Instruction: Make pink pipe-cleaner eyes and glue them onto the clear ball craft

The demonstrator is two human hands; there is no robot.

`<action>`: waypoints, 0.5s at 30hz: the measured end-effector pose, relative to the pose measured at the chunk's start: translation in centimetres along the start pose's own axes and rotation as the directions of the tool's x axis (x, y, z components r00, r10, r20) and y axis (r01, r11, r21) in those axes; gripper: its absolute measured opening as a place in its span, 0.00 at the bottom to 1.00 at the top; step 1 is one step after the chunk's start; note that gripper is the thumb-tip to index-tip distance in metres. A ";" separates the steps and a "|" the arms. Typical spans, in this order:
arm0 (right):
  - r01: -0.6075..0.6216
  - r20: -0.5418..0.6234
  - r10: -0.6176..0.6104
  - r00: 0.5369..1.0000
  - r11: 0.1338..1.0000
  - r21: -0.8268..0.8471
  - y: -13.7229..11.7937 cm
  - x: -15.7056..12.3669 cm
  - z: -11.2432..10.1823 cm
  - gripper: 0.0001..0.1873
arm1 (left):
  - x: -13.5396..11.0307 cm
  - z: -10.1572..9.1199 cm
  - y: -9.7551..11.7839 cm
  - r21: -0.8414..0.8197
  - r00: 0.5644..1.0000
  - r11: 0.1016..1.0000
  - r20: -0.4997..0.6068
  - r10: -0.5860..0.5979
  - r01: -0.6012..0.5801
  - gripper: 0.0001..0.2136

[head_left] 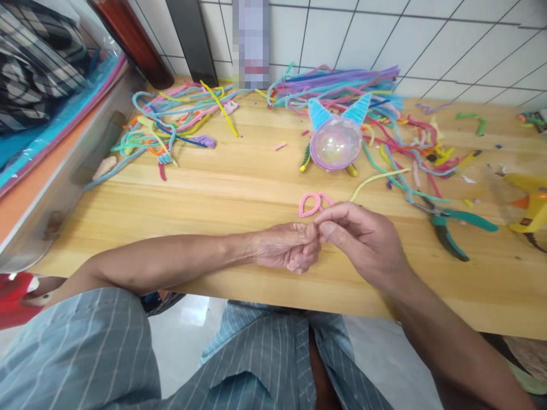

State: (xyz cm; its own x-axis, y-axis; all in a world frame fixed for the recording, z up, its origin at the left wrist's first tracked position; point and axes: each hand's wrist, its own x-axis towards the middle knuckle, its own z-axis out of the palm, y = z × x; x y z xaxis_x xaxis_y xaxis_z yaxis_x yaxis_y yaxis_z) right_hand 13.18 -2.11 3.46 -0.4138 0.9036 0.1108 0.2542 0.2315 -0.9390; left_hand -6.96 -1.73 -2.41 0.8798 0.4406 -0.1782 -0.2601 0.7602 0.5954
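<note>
My left hand [287, 247] and my right hand [363, 239] meet above the front of the wooden table [239, 182]. Both pinch a pink pipe cleaner [313, 203] bent into two small loops, which stick out above my fingertips. Beyond it on the table lies a clear iridescent ball [335, 144] ringed in purple pipe cleaner, with two blue fuzzy cones on top.
Green-handled pliers [448, 223] lie right of my right hand. A yellow glue gun [527, 209] sits at the far right. Heaps of coloured pipe cleaners [342, 85] cover the back of the table, with more [171, 122] at the back left. A plastic storage bag [47, 74] stands at the left.
</note>
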 end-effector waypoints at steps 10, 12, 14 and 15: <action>0.333 0.085 -0.323 0.943 0.898 -0.288 -0.5 0.4 -0.8 0.09 | 0.1 -0.5 -0.4 0.021 0.996 0.999 0.076 -0.049 0.047 0.33; 0.361 0.123 -0.340 0.932 0.887 -0.287 -0.4 0.5 -0.9 0.09 | 0.0 -0.4 -0.4 0.021 0.995 0.998 0.073 -0.065 0.064 0.33; 0.360 0.145 -0.332 0.932 0.893 -0.268 -0.3 0.5 -0.9 0.09 | 0.0 -0.2 -0.4 0.015 0.995 0.998 0.077 -0.068 0.067 0.33; 0.349 0.152 -0.319 0.936 0.900 -0.260 -0.2 0.4 -0.8 0.09 | 0.0 -0.2 -0.4 0.008 0.995 0.998 0.082 -0.063 0.062 0.33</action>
State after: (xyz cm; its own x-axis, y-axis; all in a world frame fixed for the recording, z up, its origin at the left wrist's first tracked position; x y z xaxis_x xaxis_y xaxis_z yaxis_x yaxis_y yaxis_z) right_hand 13.69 -1.45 3.96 -0.6009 0.7169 0.3535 0.3122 0.6176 -0.7219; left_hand -6.96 -1.95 -2.79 0.9241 0.3513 -0.1506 -0.2013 0.7822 0.5897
